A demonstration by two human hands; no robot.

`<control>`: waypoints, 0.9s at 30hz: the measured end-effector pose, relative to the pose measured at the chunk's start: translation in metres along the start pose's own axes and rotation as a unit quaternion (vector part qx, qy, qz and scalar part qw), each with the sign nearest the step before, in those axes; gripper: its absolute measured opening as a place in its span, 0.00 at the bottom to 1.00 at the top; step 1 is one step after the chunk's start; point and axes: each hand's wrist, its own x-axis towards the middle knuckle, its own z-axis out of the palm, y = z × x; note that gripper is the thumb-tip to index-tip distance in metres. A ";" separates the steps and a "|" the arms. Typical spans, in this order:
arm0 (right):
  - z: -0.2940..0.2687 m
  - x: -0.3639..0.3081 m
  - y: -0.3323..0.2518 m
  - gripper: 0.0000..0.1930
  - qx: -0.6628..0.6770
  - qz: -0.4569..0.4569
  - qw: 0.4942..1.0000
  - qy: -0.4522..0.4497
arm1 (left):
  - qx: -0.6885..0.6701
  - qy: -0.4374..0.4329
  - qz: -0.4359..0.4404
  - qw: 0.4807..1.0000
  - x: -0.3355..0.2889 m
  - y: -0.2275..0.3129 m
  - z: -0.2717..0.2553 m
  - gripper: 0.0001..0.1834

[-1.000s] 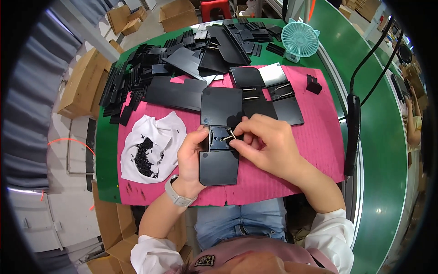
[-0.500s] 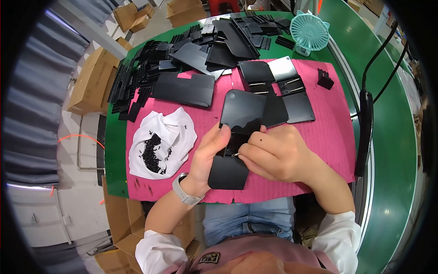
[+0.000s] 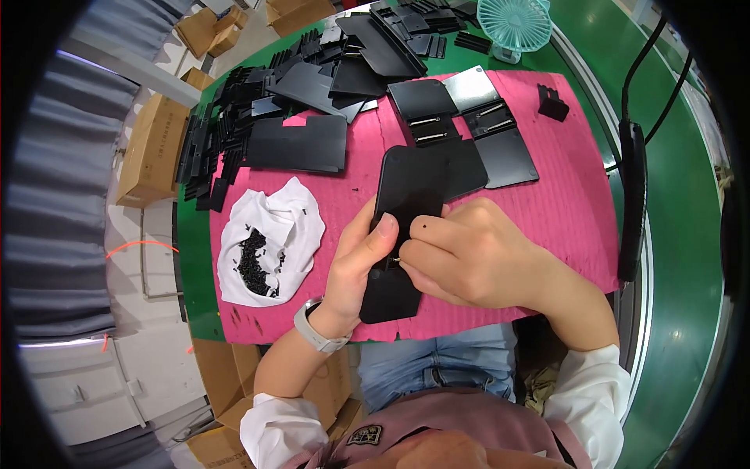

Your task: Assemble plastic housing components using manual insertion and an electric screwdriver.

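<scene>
Gripping a black panel (image 3: 414, 176) above a pink sheet (image 3: 566, 219)

The left hand (image 3: 355, 270) clasps the panel near the middle of the frame, thumb across its face. The right hand (image 3: 473, 254) is bunched against the panel's middle section, where a bit of bright metal pin (image 3: 395, 261) shows beside its fingertips; whether it pinches the pin cannot be told, since the fingers hide most of that section. The panel's lower plate (image 3: 391, 301) juts out below the hands, tilted.

Left of the hands, a crumpled white cloth (image 3: 297, 227) serves as a shallow holder: a curved heap of tiny black pieces (image 3: 251, 266) lies in its hollow, a few strays scattered on its folds.

Above the hands, toward the upper right, two jointed panels (image 3: 504, 160) lie side by side on the sheet, metal pins (image 3: 492, 117) across their middle sections; the held panel hides part of the nearer one. A small black block (image 3: 552, 104) sits to their right. A notched plate (image 3: 297, 148) rests left of them, against a jumbled pile of black parts (image 3: 305, 82) that crowds the green table (image 3: 199, 289) across the upper left and top centre.

A turquoise fan (image 3: 516, 23) stands at the top right, and a thick black bar with cables (image 3: 633, 195) runs along the sheet's right edge. Open cardboard boxes (image 3: 219, 363) fill the lower left, their contents too hidden to tell; a tall carton (image 3: 152, 148) stands beyond the table's left edge.
</scene>
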 end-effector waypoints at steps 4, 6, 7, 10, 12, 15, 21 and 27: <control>0.001 0.000 -0.001 0.08 -0.001 0.008 1.000 0.013 | 0.028 0.026 0.009 0.999 0.000 0.002 0.009 0.25; 0.001 -0.001 0.000 0.09 0.021 0.042 0.999 0.001 | 0.047 0.042 0.012 0.998 0.001 0.001 0.009 0.24; 0.000 0.000 0.001 0.09 0.022 0.042 0.999 0.002 | 0.026 0.043 0.006 0.999 0.001 0.001 0.008 0.24; -0.007 0.004 0.003 0.10 0.002 0.045 0.999 -0.010 | -0.028 0.059 0.005 0.998 0.001 -0.007 -0.007 0.23; -0.011 0.005 0.004 0.03 -0.016 0.044 0.999 -0.006 | -0.220 -0.028 -0.024 0.975 -0.002 -0.011 -0.027 0.22; -0.011 0.001 0.009 0.04 -0.050 0.048 0.998 0.003 | -0.174 0.047 -0.034 0.983 0.000 -0.001 -0.006 0.21; -0.008 -0.001 0.008 0.07 -0.091 0.017 0.996 -0.010 | -0.149 0.097 -0.054 0.983 0.001 -0.007 -0.012 0.19; 0.011 0.001 0.010 0.10 -0.023 0.040 0.992 0.115 | -0.166 0.025 -0.028 0.985 -0.002 -0.016 -0.028 0.22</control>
